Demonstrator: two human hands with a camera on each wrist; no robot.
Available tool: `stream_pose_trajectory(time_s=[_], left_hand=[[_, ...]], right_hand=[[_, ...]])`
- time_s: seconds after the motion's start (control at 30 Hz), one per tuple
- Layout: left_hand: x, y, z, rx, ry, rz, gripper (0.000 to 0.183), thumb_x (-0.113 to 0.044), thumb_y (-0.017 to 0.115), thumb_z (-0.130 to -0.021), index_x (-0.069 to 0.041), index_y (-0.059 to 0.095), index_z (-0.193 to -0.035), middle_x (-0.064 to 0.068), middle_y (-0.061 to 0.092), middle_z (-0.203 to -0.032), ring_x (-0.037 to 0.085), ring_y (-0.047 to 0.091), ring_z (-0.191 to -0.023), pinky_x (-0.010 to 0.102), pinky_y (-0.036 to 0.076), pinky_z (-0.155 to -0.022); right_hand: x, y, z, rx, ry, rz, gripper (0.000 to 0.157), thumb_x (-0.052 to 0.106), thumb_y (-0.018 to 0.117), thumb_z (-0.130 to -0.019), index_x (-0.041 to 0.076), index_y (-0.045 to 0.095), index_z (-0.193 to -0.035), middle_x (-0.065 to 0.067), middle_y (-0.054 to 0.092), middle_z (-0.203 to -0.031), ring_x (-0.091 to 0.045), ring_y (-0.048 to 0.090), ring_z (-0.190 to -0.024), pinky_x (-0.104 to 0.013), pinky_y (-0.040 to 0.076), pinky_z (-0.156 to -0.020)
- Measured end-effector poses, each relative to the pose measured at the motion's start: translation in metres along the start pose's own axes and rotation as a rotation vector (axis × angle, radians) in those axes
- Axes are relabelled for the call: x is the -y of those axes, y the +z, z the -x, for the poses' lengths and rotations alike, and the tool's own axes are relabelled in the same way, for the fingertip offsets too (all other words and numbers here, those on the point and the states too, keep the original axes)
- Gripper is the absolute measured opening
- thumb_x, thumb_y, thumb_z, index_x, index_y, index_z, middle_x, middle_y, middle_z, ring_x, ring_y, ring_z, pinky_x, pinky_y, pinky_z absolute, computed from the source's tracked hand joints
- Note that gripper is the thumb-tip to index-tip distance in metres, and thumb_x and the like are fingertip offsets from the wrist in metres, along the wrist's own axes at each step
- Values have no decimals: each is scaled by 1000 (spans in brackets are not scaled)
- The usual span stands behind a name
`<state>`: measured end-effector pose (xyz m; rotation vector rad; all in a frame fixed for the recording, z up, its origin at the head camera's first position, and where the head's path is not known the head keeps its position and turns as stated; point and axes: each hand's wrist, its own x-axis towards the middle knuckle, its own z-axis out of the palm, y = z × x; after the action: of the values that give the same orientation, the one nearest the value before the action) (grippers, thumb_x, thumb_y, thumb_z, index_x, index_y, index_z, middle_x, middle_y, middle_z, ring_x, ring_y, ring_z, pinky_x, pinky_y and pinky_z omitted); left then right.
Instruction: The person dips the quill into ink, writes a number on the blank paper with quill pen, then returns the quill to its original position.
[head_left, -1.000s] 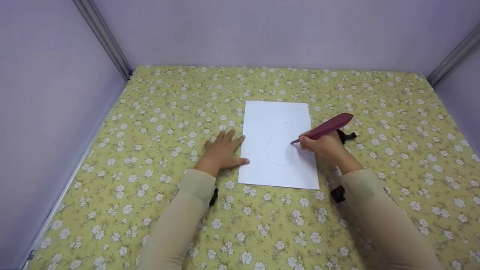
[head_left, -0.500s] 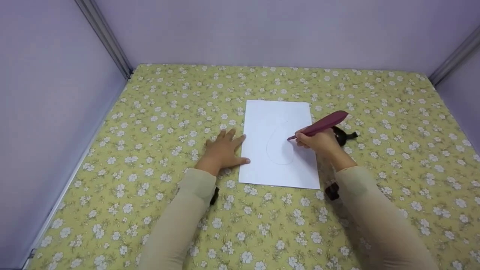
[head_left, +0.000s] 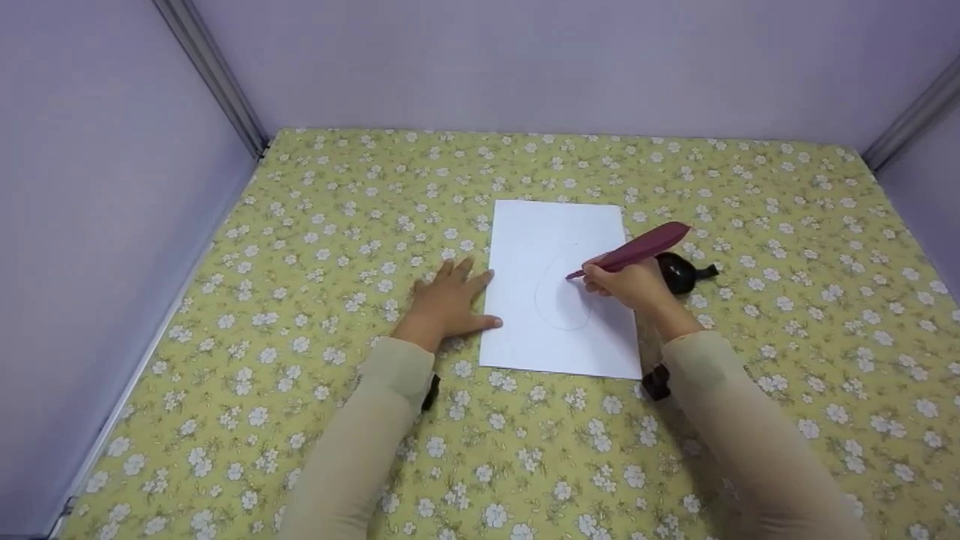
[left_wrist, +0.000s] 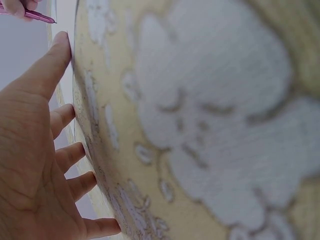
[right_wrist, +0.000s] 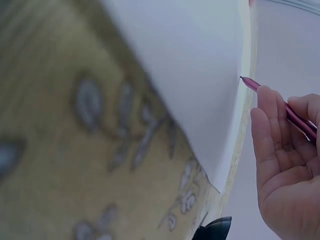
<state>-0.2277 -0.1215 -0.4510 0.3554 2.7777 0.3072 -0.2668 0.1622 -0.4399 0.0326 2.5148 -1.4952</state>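
Note:
In the head view, a sheet of white paper [head_left: 525, 345] lies on the flowered cloth, bearing a faint, thin drop-shaped line. My right hand [head_left: 626, 283] pinches a dark red feather-shaped pen [head_left: 649, 246], its plume slanting up to the right. The tip points at the inside of the loop; whether it touches the paper I cannot tell. The right wrist view shows the slim pen [right_wrist: 251, 84] between thumb and fingers. My left hand [head_left: 446, 304] lies with spread fingers at the paper's left edge, thumb and forefinger tips on the sheet. Its fingertips press down in the left wrist view.
A glossy black round object [head_left: 677, 273] with a short stub sits just right of my right hand, partly hidden by it. Yellow flowered cloth [head_left: 360, 195] covers the table. Pale panels [head_left: 555, 67] stand behind and at both sides.
My right hand has slid left and slightly up with the pen, its tip going from the loop's right side to inside it. More of the black object shows. My left hand stays put.

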Motion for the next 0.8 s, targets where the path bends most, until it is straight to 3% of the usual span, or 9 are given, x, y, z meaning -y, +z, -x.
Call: stream_pose_trajectory(time_s=[0.4, 0.8], left_hand=[[-1, 0, -1, 6, -18, -7, 87, -71, 54, -81, -34, 21, -153, 4, 7, -159, 32, 3, -144, 68, 13, -104], [-2, 0, -1, 6, -19, -17, 86, -71, 53, -82, -34, 21, -153, 4, 8, -159, 32, 3, -144, 68, 14, -104]], right_hand=[[2, 10, 1, 45, -103, -23, 25, 14, 66, -91, -6, 70, -105, -16, 71, -86, -13, 68, -71, -26, 56, -68], [4, 16, 4, 63, -113, 15, 23, 17, 68, -90, -2, 72, -102, -12, 72, -84, -14, 69, -72, -25, 55, -65]])
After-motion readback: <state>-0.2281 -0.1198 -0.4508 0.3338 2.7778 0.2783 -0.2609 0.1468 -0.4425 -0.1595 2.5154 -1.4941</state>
